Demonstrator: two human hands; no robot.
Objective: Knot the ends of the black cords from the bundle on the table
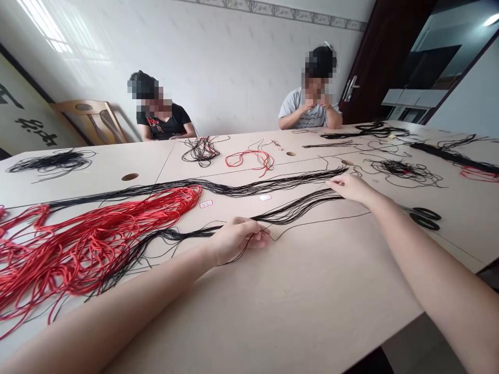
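Note:
My left hand [239,236] is closed in a pinch on thin black cord, and loose strands hang below its fingers. A bundle of black cords [296,205] runs from beside this hand to my right hand [349,188]. The right hand's thumb and fingertips are pressed together over the far end of that bundle; what lies between them is hidden. One single black strand [312,223] curves across the table from the left hand towards the right forearm. Behind both hands lies a second, longer bundle of black cords [234,189].
A large heap of red cord [97,239] covers the table's left side. Black-handled scissors [424,218] lie beyond my right forearm. Small labels [206,204], tangled black cords [405,169] and a red loop [249,156] lie farther back. Two people sit across the table [273,311].

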